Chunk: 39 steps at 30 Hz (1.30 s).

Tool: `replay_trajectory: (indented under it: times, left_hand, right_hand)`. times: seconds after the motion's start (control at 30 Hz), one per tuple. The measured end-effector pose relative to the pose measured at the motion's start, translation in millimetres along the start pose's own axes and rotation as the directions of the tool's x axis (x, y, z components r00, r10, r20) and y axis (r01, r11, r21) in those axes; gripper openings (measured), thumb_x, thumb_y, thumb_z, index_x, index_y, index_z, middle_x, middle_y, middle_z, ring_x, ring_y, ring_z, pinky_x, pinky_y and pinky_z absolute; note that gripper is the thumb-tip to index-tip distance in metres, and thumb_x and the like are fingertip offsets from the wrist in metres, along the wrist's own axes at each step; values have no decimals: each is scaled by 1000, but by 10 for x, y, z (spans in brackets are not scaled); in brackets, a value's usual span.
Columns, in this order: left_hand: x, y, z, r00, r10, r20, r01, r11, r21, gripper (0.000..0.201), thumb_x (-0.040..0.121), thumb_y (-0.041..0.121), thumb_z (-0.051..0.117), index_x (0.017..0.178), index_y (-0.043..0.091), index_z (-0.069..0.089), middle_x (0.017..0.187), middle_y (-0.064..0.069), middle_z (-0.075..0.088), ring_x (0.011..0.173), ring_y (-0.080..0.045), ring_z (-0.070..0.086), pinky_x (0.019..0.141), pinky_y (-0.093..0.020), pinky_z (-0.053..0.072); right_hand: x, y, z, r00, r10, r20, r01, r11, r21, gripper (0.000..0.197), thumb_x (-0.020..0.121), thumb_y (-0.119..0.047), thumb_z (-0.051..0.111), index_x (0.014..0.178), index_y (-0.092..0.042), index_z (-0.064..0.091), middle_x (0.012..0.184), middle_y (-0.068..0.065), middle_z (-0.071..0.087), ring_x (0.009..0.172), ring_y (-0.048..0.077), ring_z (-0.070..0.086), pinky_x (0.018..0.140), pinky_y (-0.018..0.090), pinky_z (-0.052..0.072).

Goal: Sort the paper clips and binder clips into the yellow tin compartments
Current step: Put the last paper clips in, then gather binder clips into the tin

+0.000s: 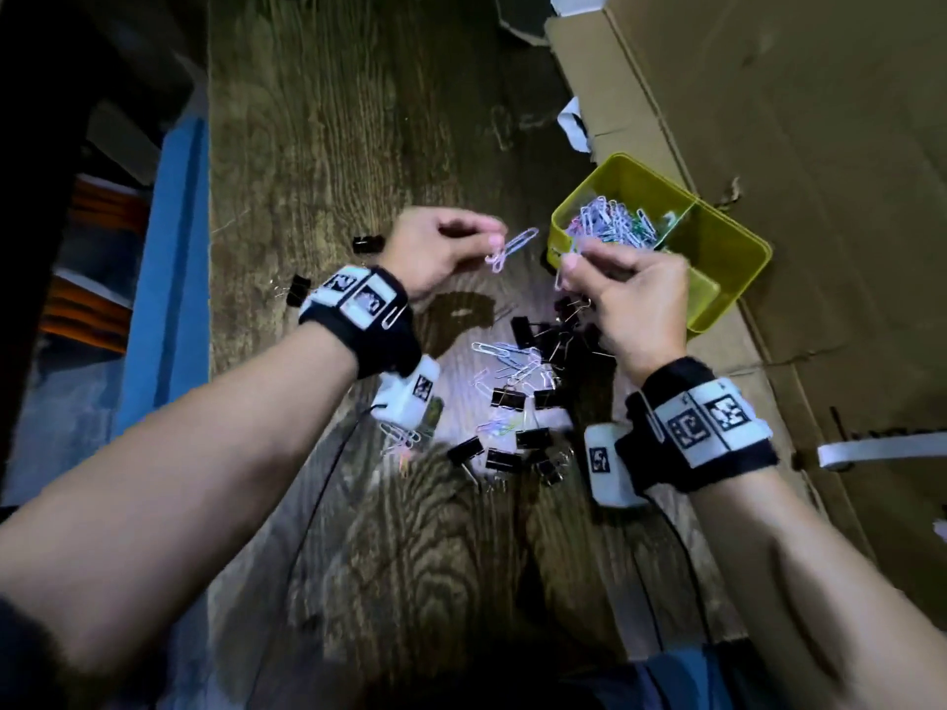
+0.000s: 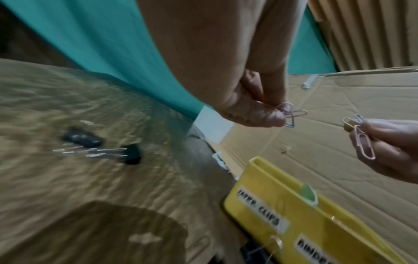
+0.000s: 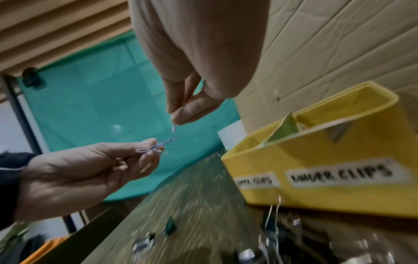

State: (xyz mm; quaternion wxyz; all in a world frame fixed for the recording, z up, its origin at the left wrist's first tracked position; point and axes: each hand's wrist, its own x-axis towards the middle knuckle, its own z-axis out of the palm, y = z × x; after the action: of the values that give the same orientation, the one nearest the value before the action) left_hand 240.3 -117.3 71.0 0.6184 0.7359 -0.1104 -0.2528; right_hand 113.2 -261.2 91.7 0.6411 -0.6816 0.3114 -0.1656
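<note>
Both hands are hovering above the counter [image 1: 328,146] beside the yellow tin [image 1: 738,258]; the left hand [image 1: 435,251] is pinching linked paper clips [image 1: 512,248]; the right hand [image 1: 635,299] is pinching more clips [image 2: 361,142]. Binder clips [image 1: 517,438] are lying loose below.

Pastel-coated wire paper clips [image 1: 612,225] heaped in a smooth, glossy yellow tin [image 1: 727,258]; matt black binder clips [image 1: 533,438] with shiny metal handles on a grained, faintly glossy wooden table [image 1: 358,120]; beside it, creased matt brown cardboard [image 1: 820,120].

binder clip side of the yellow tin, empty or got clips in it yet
Looks empty: the head view shows bare yellow floor in that side of the tin, while paper clips fill the other and binder clips lie on the table.
</note>
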Motion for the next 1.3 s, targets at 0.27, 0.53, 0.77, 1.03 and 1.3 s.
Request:
replay_trajectory:
  times: [0.27, 0.53, 0.77, 1.03, 1.3]
  left_hand:
    - [821, 249, 989, 996, -56, 62, 48, 992, 119, 8, 73, 0, 75, 72, 6, 69, 65, -6, 68, 54, -11, 63, 59, -25, 55]
    - [1005, -19, 1019, 987, -62, 149, 13, 950, 312, 19, 83, -1, 63, 78, 16, 71, 79, -10, 70, 75, -23, 69, 77, -35, 58]
    - [708, -150, 443, 1000, -17, 26, 12, 981, 193, 38, 87, -11, 44, 67, 15, 64, 58, -3, 64, 53, -18, 58, 53, -28, 49]
    - [-356, -796, -506, 902, -152, 405, -262, 553, 791, 39, 82, -4, 47, 118, 6, 61, 118, -16, 62, 110, -29, 56, 101, -37, 40]
    - [-1270, -1350, -860, 854, -187, 485, -415, 318, 853, 56, 79, 14, 56, 134, 11, 46, 138, -15, 45, 123, -34, 44, 96, -45, 46]
  right_hand:
    - [837, -282, -462, 985, -85, -150, 68, 991, -111, 27, 78, -9, 76, 105, -5, 70, 83, -1, 71, 66, -1, 67, 70, 19, 55]
    - [1280, 1, -274, 995, -99, 28, 97, 818, -567, 27, 86, -17, 68, 112, -15, 69, 111, 4, 69, 105, 16, 62, 100, 28, 45]
    - [1102, 49, -125, 976, -51, 212, 190, 671, -717, 38, 89, -18, 62, 127, -19, 59, 123, 7, 63, 119, 21, 53, 102, 23, 34]
    - [132, 127, 632, 767, 14, 641, 447, 706, -550, 18, 81, -9, 58, 93, -19, 68, 74, -1, 65, 67, 13, 58, 72, 21, 45]
    - [-1013, 1031, 1029, 615, 191, 765, 716, 271, -643, 67, 64, -34, 80, 116, 0, 55, 107, 15, 54, 95, 31, 54, 79, 35, 48]
